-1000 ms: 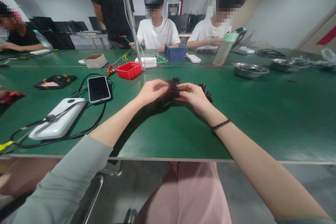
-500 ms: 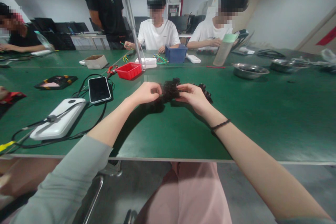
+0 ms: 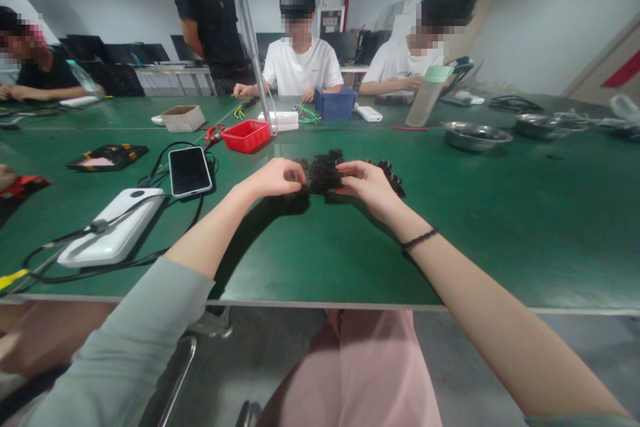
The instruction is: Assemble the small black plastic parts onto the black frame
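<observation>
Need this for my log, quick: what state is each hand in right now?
Left hand: fingers curled; cannot tell whether it holds anything.
Right hand: closed on the right edge of a black, jagged cluster.

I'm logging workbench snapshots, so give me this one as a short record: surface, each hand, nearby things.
Surface: green table
Left hand: fingers curled, left of a dark cluster; any hold unclear
Right hand: fingertips at that cluster's right edge
Beyond right hand: more dark pieces, partly hidden
Left side: phone, white device
Far side: red tray, blue bin
Right side: metal bowl
</observation>
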Action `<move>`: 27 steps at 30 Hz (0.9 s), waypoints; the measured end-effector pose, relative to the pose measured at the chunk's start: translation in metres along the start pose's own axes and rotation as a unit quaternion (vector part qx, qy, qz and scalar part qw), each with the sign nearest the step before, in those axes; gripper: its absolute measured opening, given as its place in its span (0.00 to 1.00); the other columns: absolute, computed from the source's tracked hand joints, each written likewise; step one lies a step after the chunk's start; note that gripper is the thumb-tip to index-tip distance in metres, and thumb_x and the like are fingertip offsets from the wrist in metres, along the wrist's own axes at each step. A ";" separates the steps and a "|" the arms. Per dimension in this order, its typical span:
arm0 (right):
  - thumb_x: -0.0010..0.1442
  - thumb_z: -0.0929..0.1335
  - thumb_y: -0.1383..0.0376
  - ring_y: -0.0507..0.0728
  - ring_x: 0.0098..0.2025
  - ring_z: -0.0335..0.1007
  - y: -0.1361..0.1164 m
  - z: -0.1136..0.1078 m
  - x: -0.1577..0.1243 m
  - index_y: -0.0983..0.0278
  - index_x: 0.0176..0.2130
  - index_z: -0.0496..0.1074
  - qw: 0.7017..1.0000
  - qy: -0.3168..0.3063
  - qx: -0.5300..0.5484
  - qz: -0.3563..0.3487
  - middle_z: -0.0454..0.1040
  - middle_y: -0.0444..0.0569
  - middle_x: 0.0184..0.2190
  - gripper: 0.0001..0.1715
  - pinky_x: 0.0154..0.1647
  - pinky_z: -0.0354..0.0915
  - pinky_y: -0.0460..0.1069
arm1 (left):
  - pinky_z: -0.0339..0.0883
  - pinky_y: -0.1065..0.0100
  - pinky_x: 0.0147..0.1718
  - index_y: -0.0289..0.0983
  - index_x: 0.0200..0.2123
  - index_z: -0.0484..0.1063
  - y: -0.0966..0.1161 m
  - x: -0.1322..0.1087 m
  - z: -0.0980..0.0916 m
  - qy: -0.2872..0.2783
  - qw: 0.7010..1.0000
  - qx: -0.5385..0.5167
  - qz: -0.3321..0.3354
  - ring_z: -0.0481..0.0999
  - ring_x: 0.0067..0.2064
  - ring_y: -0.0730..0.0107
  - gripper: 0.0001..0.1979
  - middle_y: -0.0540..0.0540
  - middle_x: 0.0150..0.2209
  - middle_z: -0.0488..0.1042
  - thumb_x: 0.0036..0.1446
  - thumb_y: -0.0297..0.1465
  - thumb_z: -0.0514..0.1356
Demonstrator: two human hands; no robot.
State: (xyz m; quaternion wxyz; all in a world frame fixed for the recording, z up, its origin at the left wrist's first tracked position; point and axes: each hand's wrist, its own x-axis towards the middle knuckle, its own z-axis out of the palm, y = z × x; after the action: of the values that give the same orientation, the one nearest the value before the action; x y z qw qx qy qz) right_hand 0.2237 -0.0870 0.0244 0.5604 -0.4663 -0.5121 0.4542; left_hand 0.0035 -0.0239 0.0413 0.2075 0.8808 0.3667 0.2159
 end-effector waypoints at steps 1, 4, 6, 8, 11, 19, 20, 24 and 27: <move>0.46 0.68 0.77 0.55 0.38 0.74 0.000 0.000 0.000 0.64 0.31 0.74 1.000 -0.001 0.000 -0.001 0.75 0.46 0.34 0.12 0.44 0.76 0.58 | 0.63 0.73 0.27 0.35 0.30 0.78 -0.001 0.000 -0.001 -0.006 1.000 -0.004 0.001 0.70 0.25 0.74 0.10 0.49 0.26 0.77 0.43 0.31 0.60; 0.46 0.68 0.78 0.55 0.38 0.74 0.000 0.000 0.000 0.63 0.31 0.74 1.000 -0.003 0.001 -0.001 0.74 0.46 0.34 0.12 0.46 0.76 0.60 | 0.63 0.73 0.27 0.35 0.30 0.79 -0.003 0.000 -0.002 -0.024 1.000 -0.018 -0.001 0.70 0.25 0.74 0.10 0.48 0.27 0.78 0.43 0.32 0.62; 0.46 0.68 0.78 0.55 0.37 0.74 -0.001 0.001 -0.001 0.63 0.31 0.74 1.000 0.000 0.002 0.001 0.74 0.46 0.33 0.13 0.45 0.76 0.60 | 0.63 0.72 0.27 0.35 0.31 0.79 -0.003 0.000 -0.003 -0.027 0.999 -0.025 -0.003 0.70 0.25 0.74 0.10 0.48 0.27 0.78 0.43 0.32 0.62; 0.47 0.67 0.79 0.55 0.36 0.74 -0.003 0.002 -0.001 0.64 0.30 0.74 1.000 0.004 0.004 0.003 0.74 0.46 0.33 0.13 0.45 0.76 0.59 | 0.64 0.72 0.28 0.35 0.30 0.80 -0.004 0.000 -0.003 -0.024 0.999 -0.027 -0.003 0.71 0.25 0.73 0.10 0.48 0.27 0.78 0.43 0.32 0.63; 0.47 0.67 0.79 0.54 0.36 0.74 -0.004 0.002 -0.002 0.64 0.30 0.74 1.000 0.005 0.004 0.006 0.74 0.46 0.34 0.13 0.44 0.77 0.59 | 0.64 0.72 0.30 0.36 0.29 0.80 -0.005 0.000 -0.003 -0.023 0.999 -0.028 -0.002 0.71 0.26 0.73 0.09 0.49 0.27 0.78 0.44 0.33 0.64; 0.47 0.67 0.79 0.53 0.36 0.74 -0.004 0.002 -0.002 0.64 0.30 0.74 1.000 0.010 0.006 0.008 0.75 0.46 0.34 0.13 0.43 0.78 0.57 | 0.64 0.71 0.31 0.35 0.29 0.79 -0.007 0.000 -0.003 -0.031 0.999 -0.024 -0.002 0.73 0.28 0.71 0.10 0.47 0.29 0.79 0.45 0.37 0.66; 0.47 0.67 0.79 0.54 0.37 0.74 -0.004 0.002 -0.003 0.64 0.31 0.74 1.000 0.010 0.006 0.008 0.75 0.46 0.35 0.13 0.43 0.78 0.57 | 0.64 0.71 0.31 0.35 0.29 0.79 -0.007 0.000 -0.003 -0.030 0.999 -0.027 0.000 0.73 0.29 0.71 0.11 0.46 0.29 0.79 0.44 0.37 0.66; 0.47 0.67 0.79 0.54 0.37 0.74 -0.003 0.002 -0.002 0.64 0.31 0.74 1.000 0.010 0.006 0.006 0.75 0.46 0.34 0.13 0.43 0.78 0.56 | 0.64 0.71 0.31 0.36 0.29 0.79 -0.008 0.000 -0.002 -0.029 0.999 -0.020 0.010 0.73 0.29 0.72 0.12 0.47 0.30 0.79 0.45 0.38 0.66; 0.48 0.67 0.79 0.54 0.37 0.74 -0.001 0.000 -0.001 0.64 0.31 0.74 1.000 0.004 0.005 0.002 0.75 0.46 0.34 0.12 0.43 0.78 0.56 | 0.64 0.71 0.32 0.35 0.29 0.79 -0.009 0.001 -0.001 -0.033 0.999 -0.004 0.015 0.73 0.29 0.72 0.12 0.47 0.30 0.80 0.46 0.39 0.65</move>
State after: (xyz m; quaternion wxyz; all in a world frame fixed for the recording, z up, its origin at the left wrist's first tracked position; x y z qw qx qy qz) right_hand 0.2236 -0.0881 0.0257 0.5640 -0.4661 -0.5064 0.4562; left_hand -0.0015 -0.0174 0.0381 0.2198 0.8920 0.3454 0.1915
